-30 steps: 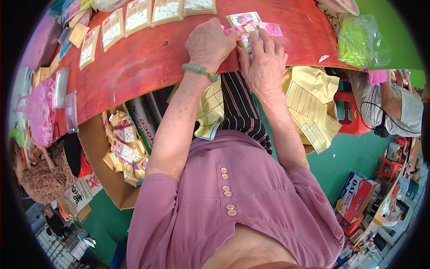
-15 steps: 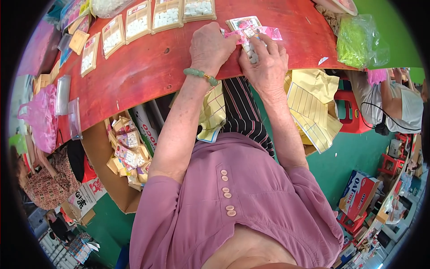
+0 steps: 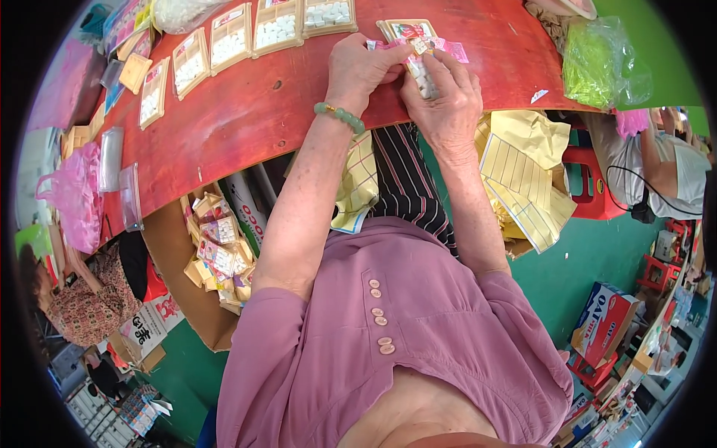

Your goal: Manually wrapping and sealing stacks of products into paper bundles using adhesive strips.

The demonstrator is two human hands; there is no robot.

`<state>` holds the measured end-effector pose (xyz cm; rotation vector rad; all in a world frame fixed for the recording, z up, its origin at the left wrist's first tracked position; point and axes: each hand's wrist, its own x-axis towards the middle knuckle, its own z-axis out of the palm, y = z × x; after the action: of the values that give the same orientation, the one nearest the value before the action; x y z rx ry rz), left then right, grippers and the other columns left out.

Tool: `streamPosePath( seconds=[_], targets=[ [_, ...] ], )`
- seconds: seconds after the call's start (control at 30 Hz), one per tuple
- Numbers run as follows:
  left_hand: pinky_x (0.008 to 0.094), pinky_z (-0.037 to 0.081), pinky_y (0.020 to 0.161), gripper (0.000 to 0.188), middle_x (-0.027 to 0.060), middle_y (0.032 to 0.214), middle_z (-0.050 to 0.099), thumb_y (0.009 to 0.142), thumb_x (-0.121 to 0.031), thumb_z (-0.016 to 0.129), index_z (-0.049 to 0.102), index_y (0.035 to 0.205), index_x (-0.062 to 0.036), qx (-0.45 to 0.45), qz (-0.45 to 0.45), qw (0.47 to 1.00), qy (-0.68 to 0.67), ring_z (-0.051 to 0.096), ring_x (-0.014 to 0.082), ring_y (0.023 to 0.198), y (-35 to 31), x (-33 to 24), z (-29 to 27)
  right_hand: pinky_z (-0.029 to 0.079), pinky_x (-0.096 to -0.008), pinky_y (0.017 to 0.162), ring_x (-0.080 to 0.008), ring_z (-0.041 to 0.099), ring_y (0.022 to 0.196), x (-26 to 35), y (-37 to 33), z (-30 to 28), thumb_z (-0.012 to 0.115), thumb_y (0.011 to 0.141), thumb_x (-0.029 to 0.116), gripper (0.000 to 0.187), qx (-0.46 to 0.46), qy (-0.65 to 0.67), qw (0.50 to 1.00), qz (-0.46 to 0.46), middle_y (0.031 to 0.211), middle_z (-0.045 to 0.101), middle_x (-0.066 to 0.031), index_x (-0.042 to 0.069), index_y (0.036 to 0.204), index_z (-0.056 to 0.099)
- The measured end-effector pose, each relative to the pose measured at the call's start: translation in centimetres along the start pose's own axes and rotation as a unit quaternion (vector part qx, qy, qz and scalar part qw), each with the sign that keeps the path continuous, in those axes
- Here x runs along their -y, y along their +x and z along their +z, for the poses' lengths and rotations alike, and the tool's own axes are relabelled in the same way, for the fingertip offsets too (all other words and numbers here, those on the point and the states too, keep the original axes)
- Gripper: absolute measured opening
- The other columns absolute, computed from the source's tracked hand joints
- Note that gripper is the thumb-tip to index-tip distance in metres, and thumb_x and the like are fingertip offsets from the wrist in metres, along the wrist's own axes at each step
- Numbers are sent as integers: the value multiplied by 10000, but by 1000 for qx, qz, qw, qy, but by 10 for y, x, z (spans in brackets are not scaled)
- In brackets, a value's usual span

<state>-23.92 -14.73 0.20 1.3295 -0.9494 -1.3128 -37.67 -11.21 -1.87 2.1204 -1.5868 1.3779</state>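
At the table's near edge, my right hand (image 3: 447,95) is wrapped round a small beige tray of white pieces (image 3: 423,79), fingers over its right side. Across the upper part of this tray lies a pink printed paper strip (image 3: 454,51), its right end sticking out past my right fingers. My left hand (image 3: 358,69), with a green bead bracelet (image 3: 340,116) on its wrist, is closed on the strip's left part, thumb and finger near the tray. Just beyond my hands rests another beige tray with a printed card (image 3: 408,29).
Several beige trays of white pieces (image 3: 226,42) stand in a curved row at the far left of the red table (image 3: 246,112). A cardboard box of filled trays (image 3: 166,250) sits below on the left. Green plastic bags (image 3: 594,63) lie at the right; people sit on both sides.
My left thumb and finger have moved rightward along the pink strip, closer to the tray. The right hand keeps its hold on the tray.
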Motion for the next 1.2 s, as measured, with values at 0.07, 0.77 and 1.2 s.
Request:
streamPosePath(
  seconds=[0.07, 0.77, 1.2],
  targets=[
    [251, 555, 532, 269, 115, 765, 677, 707, -123, 804, 595, 801, 19, 0, 6, 999, -37, 661, 147, 612, 1, 1, 2, 499, -391, 789, -310, 634, 880, 0, -1, 0, 757, 681, 172, 322, -8, 2, 1000, -2, 1033, 667, -125, 51, 973, 695],
    [252, 550, 538, 201, 60, 729, 629, 729, -36, 755, 558, 763, -12, -38, 39, 995, -85, 624, 123, 609, -13, 2, 12, 466, -395, 822, -295, 614, 934, 6, -4, -10, 740, 689, 155, 324, 10, 22, 999, 28, 1046, 653, -125, 37, 985, 682],
    [180, 424, 558, 190, -17, 715, 596, 746, -25, 760, 574, 779, -48, -29, 74, 993, -86, 524, 34, 616, -35, -16, -31, 461, -402, 864, -315, 592, 977, 40, 3, -33, 783, 726, 236, 409, 74, 151, 984, 49, 1062, 640, -158, 12, 1046, 659]
  ],
)
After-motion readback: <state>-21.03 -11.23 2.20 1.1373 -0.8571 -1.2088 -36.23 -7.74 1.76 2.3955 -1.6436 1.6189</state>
